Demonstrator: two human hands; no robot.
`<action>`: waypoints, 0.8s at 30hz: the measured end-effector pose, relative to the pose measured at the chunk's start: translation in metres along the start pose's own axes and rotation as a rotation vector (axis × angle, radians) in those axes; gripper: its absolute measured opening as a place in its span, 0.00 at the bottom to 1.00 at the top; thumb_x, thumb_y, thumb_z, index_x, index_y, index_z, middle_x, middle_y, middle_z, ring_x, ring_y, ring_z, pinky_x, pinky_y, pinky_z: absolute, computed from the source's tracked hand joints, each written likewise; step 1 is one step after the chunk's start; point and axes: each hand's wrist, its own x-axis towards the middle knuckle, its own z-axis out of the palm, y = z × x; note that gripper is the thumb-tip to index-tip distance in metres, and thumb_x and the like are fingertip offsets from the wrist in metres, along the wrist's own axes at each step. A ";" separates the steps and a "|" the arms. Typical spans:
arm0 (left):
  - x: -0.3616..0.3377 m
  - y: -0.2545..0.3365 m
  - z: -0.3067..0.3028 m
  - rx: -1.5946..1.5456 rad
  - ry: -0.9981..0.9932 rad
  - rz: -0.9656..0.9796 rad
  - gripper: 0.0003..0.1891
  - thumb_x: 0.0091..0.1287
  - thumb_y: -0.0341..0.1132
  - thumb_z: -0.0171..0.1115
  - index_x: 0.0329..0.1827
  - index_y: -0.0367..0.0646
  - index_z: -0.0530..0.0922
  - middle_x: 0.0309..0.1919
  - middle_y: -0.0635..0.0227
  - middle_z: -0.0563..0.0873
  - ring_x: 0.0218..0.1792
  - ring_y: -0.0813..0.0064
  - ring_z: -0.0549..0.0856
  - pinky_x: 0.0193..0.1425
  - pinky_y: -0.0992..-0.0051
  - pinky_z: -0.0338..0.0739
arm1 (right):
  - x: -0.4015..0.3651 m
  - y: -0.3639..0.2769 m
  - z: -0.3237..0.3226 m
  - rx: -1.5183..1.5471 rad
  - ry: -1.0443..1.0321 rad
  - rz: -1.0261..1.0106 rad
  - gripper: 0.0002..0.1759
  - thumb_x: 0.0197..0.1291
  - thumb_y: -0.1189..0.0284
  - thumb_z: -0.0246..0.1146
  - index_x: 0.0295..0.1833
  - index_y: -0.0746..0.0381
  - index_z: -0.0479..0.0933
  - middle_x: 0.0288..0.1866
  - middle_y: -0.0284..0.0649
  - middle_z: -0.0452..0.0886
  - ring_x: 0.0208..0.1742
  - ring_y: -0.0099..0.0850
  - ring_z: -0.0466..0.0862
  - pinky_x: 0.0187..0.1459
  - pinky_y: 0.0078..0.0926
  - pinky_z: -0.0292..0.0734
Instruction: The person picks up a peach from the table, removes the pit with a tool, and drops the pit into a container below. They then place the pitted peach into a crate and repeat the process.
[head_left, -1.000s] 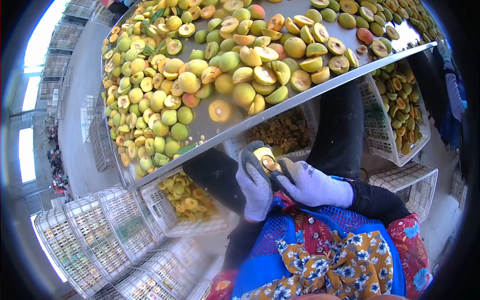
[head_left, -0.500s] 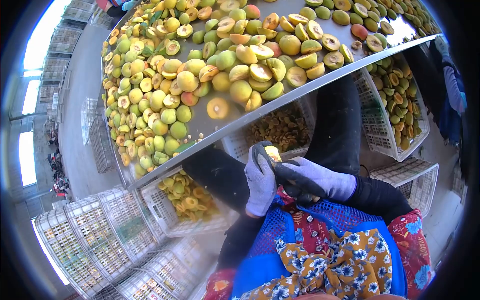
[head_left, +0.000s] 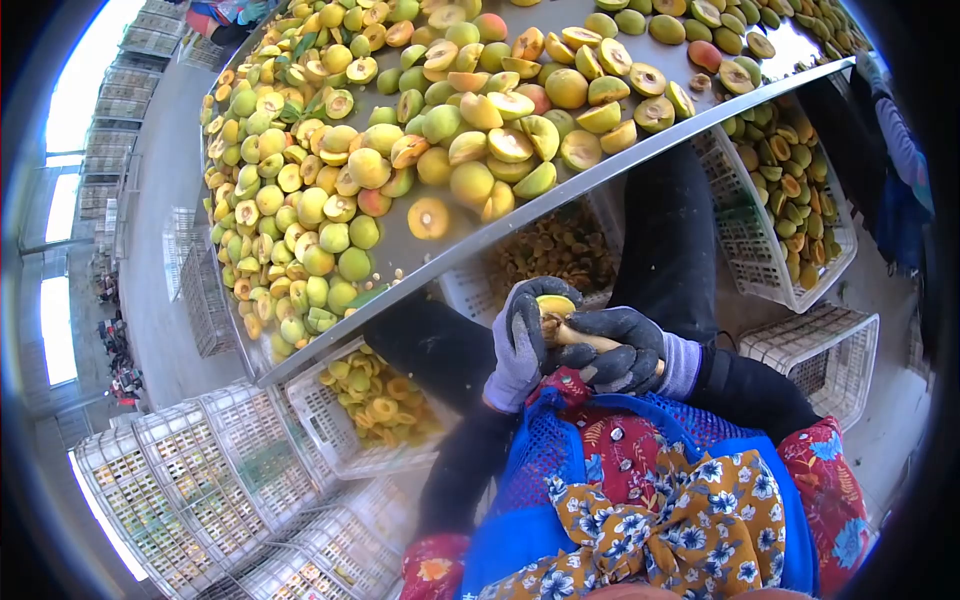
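Observation:
My left hand (head_left: 522, 345), in a grey-purple glove with a dark palm, is closed on a yellow-green fruit half (head_left: 554, 304) above my lap. My right hand (head_left: 630, 350), gloved alike, grips a tool with a pale handle (head_left: 592, 338), its end against the fruit. Beyond them a metal table (head_left: 400, 225) bears many whole and halved yellow, green and reddish fruits (head_left: 470, 183). Under its edge, between my legs, a crate (head_left: 465, 292) holds small brown pieces.
A white crate of fruit halves (head_left: 325, 425) stands left of my legs, another full crate (head_left: 735, 225) at the right. Empty crates (head_left: 225, 450) lie at the lower left, one (head_left: 815, 350) at the right. A co-worker's sleeve (head_left: 897, 130) shows at the far right.
My right hand has turned, baring the pale handle and more fingers. More of the fruit's cut face shows in my left hand. The view has shifted slightly.

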 end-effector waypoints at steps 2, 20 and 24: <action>0.002 -0.001 0.005 -0.080 0.038 -0.059 0.25 0.82 0.49 0.40 0.54 0.34 0.76 0.42 0.59 0.86 0.43 0.72 0.84 0.51 0.72 0.79 | 0.000 0.001 0.004 0.007 -0.047 0.007 0.22 0.75 0.53 0.52 0.43 0.65 0.70 0.16 0.31 0.63 0.09 0.16 0.62 0.08 0.11 0.60; -0.040 0.048 -0.156 1.818 0.807 -0.372 0.20 0.74 0.40 0.56 0.60 0.33 0.75 0.58 0.44 0.77 0.58 0.44 0.78 0.61 0.56 0.74 | -0.006 -0.042 0.022 -0.235 0.135 -0.238 0.20 0.77 0.56 0.50 0.62 0.59 0.70 0.24 0.38 0.73 0.11 0.20 0.68 0.10 0.15 0.62; 0.071 0.035 -0.138 1.439 0.486 -0.147 0.25 0.67 0.41 0.62 0.61 0.33 0.75 0.58 0.43 0.75 0.58 0.44 0.76 0.63 0.55 0.72 | -0.005 -0.047 0.018 -0.484 0.266 -0.317 0.22 0.75 0.56 0.52 0.55 0.65 0.73 0.24 0.37 0.76 0.11 0.19 0.69 0.13 0.14 0.65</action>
